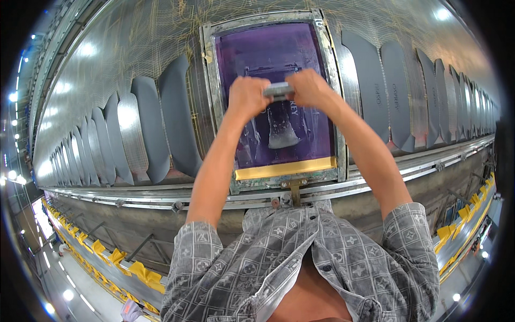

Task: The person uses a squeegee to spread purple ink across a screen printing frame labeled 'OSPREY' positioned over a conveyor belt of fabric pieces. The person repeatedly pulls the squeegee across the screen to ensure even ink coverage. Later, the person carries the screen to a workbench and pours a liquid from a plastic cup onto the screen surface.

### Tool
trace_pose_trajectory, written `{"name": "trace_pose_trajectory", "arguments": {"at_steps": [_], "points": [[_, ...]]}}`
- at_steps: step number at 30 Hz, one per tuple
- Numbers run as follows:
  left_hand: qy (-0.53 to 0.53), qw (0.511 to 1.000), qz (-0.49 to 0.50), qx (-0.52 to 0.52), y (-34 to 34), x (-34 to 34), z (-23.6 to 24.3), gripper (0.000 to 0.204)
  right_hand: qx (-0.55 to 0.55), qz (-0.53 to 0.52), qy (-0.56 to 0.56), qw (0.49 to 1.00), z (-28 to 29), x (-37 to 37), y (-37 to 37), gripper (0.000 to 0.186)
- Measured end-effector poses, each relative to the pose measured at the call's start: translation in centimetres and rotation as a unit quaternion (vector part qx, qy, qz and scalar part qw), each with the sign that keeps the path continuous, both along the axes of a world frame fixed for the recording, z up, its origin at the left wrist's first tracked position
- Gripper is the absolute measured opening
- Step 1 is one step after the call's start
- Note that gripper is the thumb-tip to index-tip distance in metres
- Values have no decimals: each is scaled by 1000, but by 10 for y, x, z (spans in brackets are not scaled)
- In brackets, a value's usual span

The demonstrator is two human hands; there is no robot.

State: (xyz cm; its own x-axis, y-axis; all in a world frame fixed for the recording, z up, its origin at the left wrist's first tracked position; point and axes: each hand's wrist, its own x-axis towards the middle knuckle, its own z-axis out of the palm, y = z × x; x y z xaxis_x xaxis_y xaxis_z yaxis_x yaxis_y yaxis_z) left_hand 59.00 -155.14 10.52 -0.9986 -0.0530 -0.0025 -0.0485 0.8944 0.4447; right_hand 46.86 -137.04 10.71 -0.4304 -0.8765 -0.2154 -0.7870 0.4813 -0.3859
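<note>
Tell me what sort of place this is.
Likely a screen-printing workshop: both hands, left hand and right hand, grip a squeegee over a framed purple screen on a long table lined with grey fabric pieces.

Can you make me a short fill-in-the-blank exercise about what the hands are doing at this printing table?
1. Both hands, left hand and right hand, hold one grey squeegee between ____.
2. The mesh of the screen frame under the squeegee is coloured ____.
3. A strip of ____ tape runs along the frame's near edge.
4. Rows of ____ fabric pieces lie on the table on both sides of the frame.

Missing words: them; purple; yellow; grey
</note>
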Motion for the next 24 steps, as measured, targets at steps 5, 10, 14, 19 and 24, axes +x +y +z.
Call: {"name": "trace_pose_trajectory", "arguments": {"at_steps": [5,10,14,19,24], "points": [[69,997,-9,26,69,103,-3,10,-87,-1,3,996,-1,104,76,16],[57,998,-30,-1,60,98,4,12,-92,-13,8,996,6,105,75,15],[105,993,-37,-44,25,35,4,8,-107,-18,67,992,7,43,40,16],[-7,999,-30,-41,-20,-48,16,10,13,-30,8,999,11,-45,-14,18],[-10,1000,-10,-25,-36,-74,3,16,6,-55,-49,997,16,-68,-31,18]]}}
